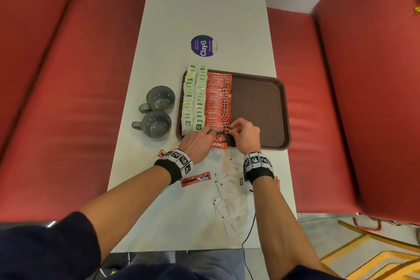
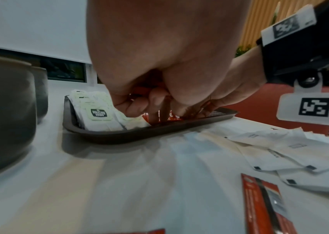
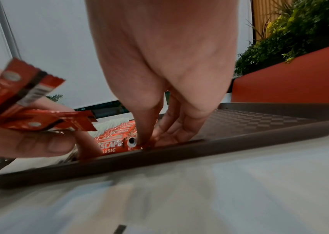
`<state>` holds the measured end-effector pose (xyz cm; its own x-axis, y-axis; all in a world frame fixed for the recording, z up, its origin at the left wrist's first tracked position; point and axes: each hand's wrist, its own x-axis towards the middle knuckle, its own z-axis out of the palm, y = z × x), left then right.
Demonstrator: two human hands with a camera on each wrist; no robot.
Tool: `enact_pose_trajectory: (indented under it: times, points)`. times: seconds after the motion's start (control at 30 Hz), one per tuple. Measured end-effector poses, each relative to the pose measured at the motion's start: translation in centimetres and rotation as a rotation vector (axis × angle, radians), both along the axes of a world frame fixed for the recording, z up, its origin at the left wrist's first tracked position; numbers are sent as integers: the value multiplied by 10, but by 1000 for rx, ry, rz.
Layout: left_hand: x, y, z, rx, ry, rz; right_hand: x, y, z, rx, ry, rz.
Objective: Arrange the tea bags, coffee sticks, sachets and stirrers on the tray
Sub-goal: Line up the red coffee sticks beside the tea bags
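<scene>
We pinch the nearest coffee stick [image 1: 218, 129] with the right hand [image 1: 246, 135] at the tray's [image 1: 261, 107] near edge; the left hand [image 1: 197, 146] grips spare sticks [image 3: 29, 101]. Square it against the row, overlapping evenly, then press flat.

A brown tray [image 1: 259, 98] is set on the table. Two overlapping rows of pale green tea bags [image 1: 194, 98] are laid along its left side, with a row of red coffee sticks [image 1: 219, 100] beside them. White sachets [image 1: 229, 207] are scattered on the table nearby.
</scene>
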<state>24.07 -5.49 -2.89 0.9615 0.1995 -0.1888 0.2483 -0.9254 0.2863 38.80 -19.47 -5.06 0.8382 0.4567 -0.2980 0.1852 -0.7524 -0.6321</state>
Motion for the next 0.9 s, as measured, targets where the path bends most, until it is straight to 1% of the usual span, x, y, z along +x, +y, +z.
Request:
enact_pose_trajectory:
  times: [0.23, 0.4, 0.5, 0.63, 0.73, 0.77, 0.83, 0.9]
  points:
    - [2, 3, -6, 48, 13, -13, -8, 6, 8, 68, -13, -21]
    - [2, 4, -3, 24, -5, 3, -13, 8, 10, 66, -29, -43]
    - [-4, 5, 4, -56, -56, 18, -16, 5, 12, 82, -55, -59]
    - [-33, 15, 18, -290, -121, 92, -38, -3, 25, 162, -148, -46]
    - [-71, 31, 20, -412, -96, 166, -72, -9, 41, 211, -132, 64]
    - [-84, 37, 18, -408, -67, 188, -86, -10, 44, 205, -104, 121]
    - [-110, 52, 14, -343, -9, 212, -112, -12, 39, 143, -46, 249]
    - [-129, 64, 11, -279, 39, 209, -134, -13, 28, 12, -20, 377]
